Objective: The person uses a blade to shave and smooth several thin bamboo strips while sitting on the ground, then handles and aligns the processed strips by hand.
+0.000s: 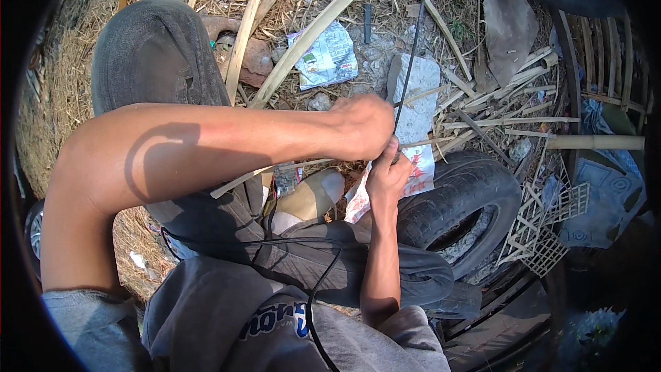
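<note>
My left hand (365,126) is closed in a fist, its forearm crossing in front of my raised knee. Just below it, my right hand (387,178) grips the lower end of a long thin dark rod (413,52), perhaps a blade, which slants up and away past the left fist. A thin pale bamboo strip (241,184) runs beneath my left forearm toward both hands. Another bamboo strip (425,94) sticks out right of the left fist. What the left fingers hold is hidden. Under the hands lies a red-and-white printed sheet (421,169).
A worn tyre (506,196) lies right of my right hand, near a pale flat stone slab (416,107). Long split bamboo pieces (323,21) and a printed wrapper (327,55) lie ahead on straw. Broken plastic lattice (544,227) is at the right. A black cable (323,289) crosses my lap.
</note>
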### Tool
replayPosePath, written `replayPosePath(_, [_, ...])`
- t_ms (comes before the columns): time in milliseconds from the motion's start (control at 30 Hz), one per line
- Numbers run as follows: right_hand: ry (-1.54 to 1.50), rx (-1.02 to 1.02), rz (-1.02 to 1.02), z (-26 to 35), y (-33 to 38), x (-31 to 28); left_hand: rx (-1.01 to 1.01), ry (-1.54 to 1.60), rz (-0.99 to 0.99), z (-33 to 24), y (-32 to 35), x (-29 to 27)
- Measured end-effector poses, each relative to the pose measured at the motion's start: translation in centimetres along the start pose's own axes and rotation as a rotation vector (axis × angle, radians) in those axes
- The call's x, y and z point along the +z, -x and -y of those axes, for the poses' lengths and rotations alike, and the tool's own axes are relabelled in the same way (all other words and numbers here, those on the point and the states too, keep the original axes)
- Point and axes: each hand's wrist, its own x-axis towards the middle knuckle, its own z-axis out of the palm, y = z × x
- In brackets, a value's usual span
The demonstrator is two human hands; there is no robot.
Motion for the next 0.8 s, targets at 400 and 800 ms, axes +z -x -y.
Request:
replayPosePath(400, [-0.054,0.398,-0.198,-3.1,-7.2,-3.5,-0.007,0.010,0.107,-1.6,0.1,0.7])
replayPosePath(800, [0.063,-0.040,0.025,3.5,-1.6,-0.2,-0.093,-0.055,0.106,0.4,-0.1,-0.4])
